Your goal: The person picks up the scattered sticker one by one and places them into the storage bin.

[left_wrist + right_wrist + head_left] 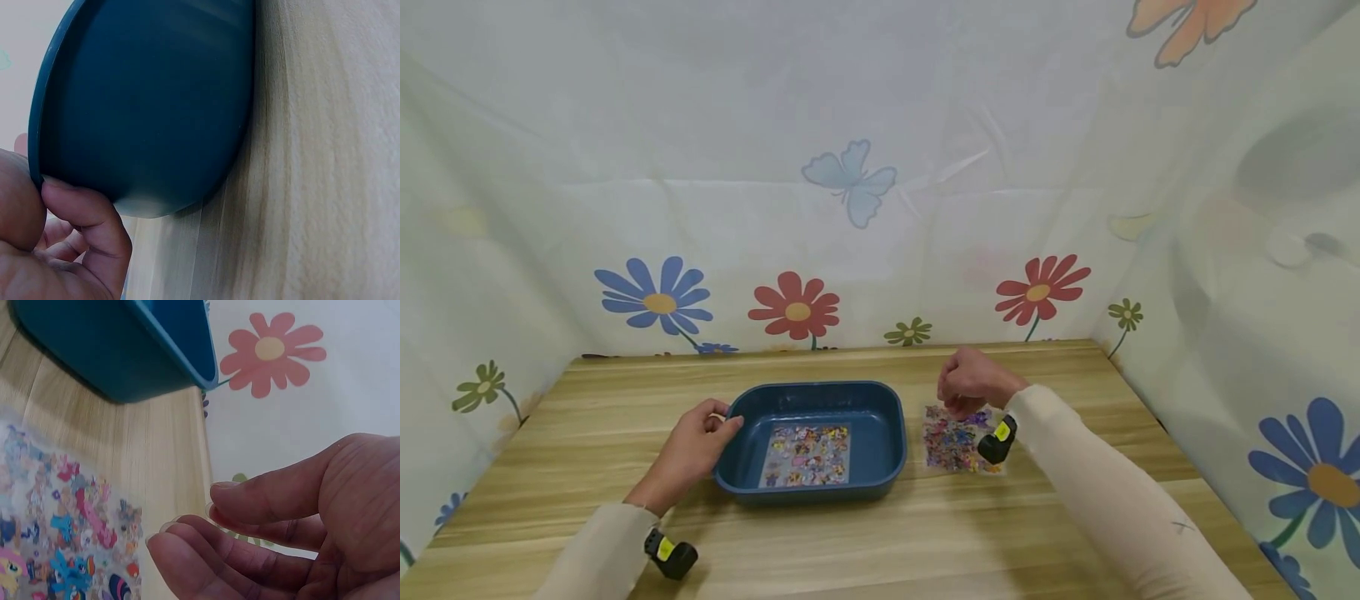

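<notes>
A dark blue rectangular basin (808,493) stands on the wooden table. My left hand (698,442) pinches its left rim between thumb and fingers, as the left wrist view also shows. Inside the basin lies a clear sheet of colourful stickers (807,456). To the right of the basin, a second sticker sheet (951,442) with cartoon pony figures lies flat on the table. Over the far edge of that sheet hovers my right hand (973,382). Its fingers are loosely bent and hold nothing; in the right wrist view a gap shows between thumb and fingers.
The wooden table (850,550) ends at a pale curtain (925,250) printed with flowers and a butterfly, which hangs behind and on both sides. Each wrist wears a small black camera (997,440) with a yellow label.
</notes>
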A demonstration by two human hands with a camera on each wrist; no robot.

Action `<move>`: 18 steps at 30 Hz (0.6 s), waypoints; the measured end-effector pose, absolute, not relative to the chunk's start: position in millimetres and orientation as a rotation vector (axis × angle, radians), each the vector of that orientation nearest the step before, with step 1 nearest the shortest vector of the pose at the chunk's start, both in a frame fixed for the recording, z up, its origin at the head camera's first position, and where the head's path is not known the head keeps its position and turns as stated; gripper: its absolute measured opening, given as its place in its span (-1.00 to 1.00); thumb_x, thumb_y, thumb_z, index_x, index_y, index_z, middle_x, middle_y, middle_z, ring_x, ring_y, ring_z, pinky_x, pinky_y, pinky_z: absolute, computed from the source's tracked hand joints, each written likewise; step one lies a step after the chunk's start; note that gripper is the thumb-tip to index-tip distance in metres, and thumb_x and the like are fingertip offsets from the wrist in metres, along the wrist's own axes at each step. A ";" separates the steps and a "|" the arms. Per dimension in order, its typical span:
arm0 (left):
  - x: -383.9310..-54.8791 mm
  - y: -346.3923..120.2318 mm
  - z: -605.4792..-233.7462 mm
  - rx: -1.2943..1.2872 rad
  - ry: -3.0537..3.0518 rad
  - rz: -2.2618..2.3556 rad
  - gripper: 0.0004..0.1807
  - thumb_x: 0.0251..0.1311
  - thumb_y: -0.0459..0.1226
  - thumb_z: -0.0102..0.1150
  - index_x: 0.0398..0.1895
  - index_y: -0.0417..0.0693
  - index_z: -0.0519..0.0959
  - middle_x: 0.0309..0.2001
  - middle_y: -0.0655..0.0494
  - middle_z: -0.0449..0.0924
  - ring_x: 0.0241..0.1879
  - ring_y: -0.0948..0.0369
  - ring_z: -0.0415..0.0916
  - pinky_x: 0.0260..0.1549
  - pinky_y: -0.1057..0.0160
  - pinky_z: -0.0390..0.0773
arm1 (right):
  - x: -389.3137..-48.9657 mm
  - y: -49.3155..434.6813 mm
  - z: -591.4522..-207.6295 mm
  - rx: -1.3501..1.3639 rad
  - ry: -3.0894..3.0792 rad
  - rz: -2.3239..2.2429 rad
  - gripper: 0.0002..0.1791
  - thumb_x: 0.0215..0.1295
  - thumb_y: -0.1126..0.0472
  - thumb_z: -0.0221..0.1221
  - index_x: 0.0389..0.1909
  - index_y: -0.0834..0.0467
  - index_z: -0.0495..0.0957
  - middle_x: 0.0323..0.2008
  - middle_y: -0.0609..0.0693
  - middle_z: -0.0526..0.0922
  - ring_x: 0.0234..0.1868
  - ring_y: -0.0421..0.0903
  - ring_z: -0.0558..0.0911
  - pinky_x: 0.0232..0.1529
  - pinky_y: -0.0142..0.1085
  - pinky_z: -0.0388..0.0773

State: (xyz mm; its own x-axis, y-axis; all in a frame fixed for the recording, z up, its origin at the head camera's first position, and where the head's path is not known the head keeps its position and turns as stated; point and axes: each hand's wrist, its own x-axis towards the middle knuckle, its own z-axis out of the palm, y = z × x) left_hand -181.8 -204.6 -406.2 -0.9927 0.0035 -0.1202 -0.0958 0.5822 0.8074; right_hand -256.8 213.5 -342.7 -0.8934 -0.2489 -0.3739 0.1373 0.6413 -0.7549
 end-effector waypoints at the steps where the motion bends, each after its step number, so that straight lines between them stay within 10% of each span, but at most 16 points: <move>1: -181.7 -204.4 -406.0 -0.079 2.696 1.386 -0.62 0.60 -0.14 0.01 0.20 -0.29 0.38 -0.29 -0.05 0.47 -0.32 0.13 0.41 -0.50 0.26 0.47 | -257.0 215.5 -343.2 -0.091 2.413 -1.165 -0.88 0.32 0.40 0.21 -0.22 0.39 0.67 -0.43 0.19 0.72 -0.51 -0.02 0.70 -0.36 -0.12 0.76; 18: -184.1 -204.0 -407.0 -0.121 2.696 1.359 -0.61 0.61 -0.14 0.00 0.22 -0.27 0.38 -0.28 -0.06 0.48 -0.28 0.12 0.43 -0.47 0.27 0.48 | -260.7 237.7 -346.8 -0.055 2.464 -1.136 -0.84 0.35 0.36 0.21 -0.20 0.40 0.67 -0.42 0.15 0.68 -0.47 -0.03 0.68 -0.29 -0.09 0.77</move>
